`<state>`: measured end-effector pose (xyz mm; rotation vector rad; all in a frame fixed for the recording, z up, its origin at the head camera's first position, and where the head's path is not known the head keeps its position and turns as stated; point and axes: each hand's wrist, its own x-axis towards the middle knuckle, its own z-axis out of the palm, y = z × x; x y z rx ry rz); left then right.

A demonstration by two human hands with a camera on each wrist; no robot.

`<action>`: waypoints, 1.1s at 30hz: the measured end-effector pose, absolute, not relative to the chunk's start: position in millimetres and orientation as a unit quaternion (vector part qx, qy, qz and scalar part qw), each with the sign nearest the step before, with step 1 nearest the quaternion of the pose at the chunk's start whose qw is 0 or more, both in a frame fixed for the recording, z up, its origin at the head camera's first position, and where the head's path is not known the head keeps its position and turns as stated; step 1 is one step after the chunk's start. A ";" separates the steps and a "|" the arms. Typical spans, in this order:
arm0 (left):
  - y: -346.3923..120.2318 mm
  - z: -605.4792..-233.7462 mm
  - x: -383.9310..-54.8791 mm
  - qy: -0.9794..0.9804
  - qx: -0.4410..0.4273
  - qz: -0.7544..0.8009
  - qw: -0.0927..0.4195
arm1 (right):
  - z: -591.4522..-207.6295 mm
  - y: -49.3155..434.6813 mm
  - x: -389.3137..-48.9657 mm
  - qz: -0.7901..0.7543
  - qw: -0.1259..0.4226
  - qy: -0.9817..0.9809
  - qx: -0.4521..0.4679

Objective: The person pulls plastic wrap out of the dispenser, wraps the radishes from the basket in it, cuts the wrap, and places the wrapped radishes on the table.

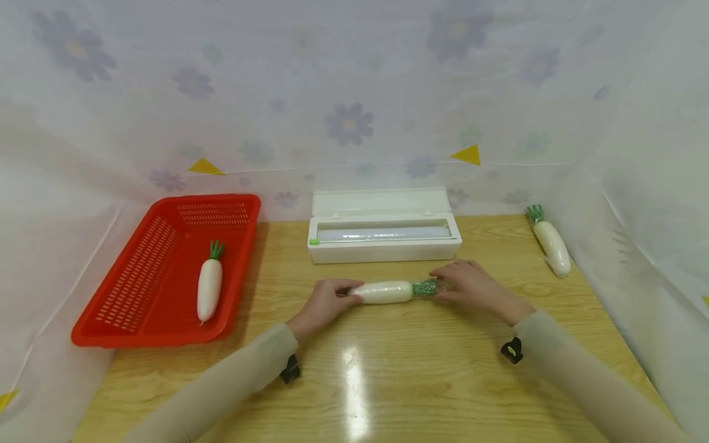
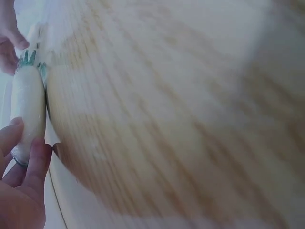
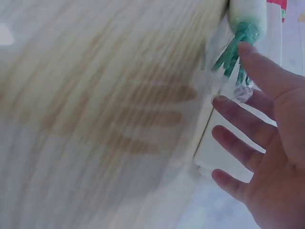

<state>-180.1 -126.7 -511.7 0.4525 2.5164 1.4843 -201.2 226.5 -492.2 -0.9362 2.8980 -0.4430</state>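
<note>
A white radish [image 1: 384, 292] with green leaves lies across the table, wrapped in shiny clear film. My left hand [image 1: 327, 303] holds its root end between thumb and fingers; the left wrist view shows that grip [image 2: 28, 186] low on the radish. At the leafy end is my right hand [image 1: 471, 286]. In the right wrist view its thumb touches the green leaves [image 3: 238, 47], while the other fingers [image 3: 243, 119] spread loosely beside the bunched film [image 3: 243, 93]. Whether the index finger touches the film is hard to tell.
Behind the radish stands a white film dispenser box [image 1: 384, 251], lid raised, with a roll [image 1: 384, 233] inside. On the left, a red basket [image 1: 83, 335] contains an unwrapped radish [image 1: 209, 289]. Another wrapped radish [image 1: 552, 247] lies at the far right, near the curtain [image 1: 653, 203].
</note>
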 end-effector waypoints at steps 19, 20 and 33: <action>-129.1 -507.1 -180.2 0.850 0.158 0.491 0.107 | -499.2 244.8 -209.3 -0.254 -0.033 0.871 -0.420; -129.2 -507.1 -180.1 0.849 0.159 0.493 0.108 | -499.3 245.2 -208.8 -0.258 -0.029 0.871 -0.417; -128.6 -504.5 -181.7 0.858 0.193 0.466 0.098 | -511.3 231.8 -202.7 -0.370 0.039 0.905 -0.207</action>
